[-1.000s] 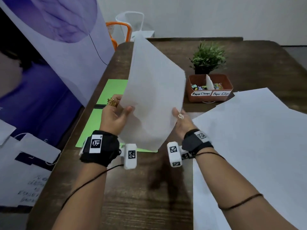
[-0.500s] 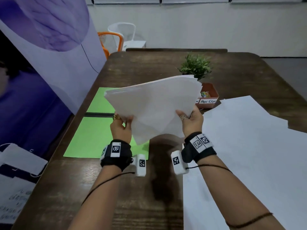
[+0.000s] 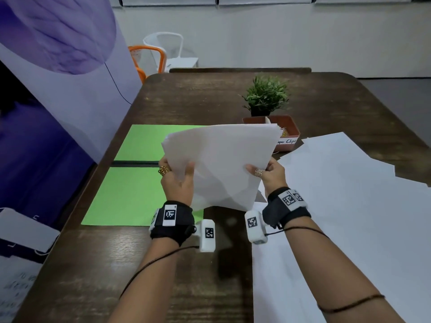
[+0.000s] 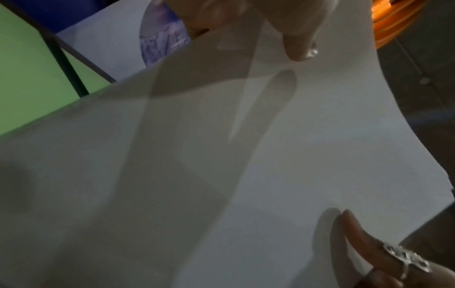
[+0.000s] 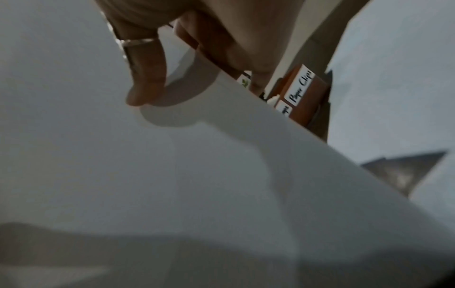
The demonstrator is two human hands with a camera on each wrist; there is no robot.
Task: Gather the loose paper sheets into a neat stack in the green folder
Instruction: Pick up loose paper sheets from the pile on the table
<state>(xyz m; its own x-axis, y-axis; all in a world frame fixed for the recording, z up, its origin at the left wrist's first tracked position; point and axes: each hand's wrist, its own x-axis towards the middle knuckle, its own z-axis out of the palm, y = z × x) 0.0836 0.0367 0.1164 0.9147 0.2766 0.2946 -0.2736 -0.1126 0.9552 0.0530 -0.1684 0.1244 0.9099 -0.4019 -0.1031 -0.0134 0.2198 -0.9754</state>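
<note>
**A:** ok so nearest the camera: the left hand (image 3: 178, 183) and right hand (image 3: 270, 174) each pinch a side edge of the paper stack (image 3: 219, 166), thumbs on top, fingers underneath. Both grips closed on the paper. A second ago that stack stood almost upright on edge, now it's tipped down nearly flat and carried a bit left. My read: squaring-up is done, it's headed for the folder.

**B:** where's the stack relative to the green folder (image 3: 130, 192) tho?

**A:** in the air, between the two hands, its left part hanging over the folder's right edge. Not touching it. The folder lies open and flat on the worktop (image 3: 186, 276), just left of the hands.

**B:** so task nearly finished?

**A:** nah. Loose sheets (image 3: 349, 206) are spread over the right side of the worktop, overlapping. Farther back there's the paper clip tray (image 3: 288, 136), partly hidden behind the stack, and the little plant (image 3: 265, 94) behind that.
</note>
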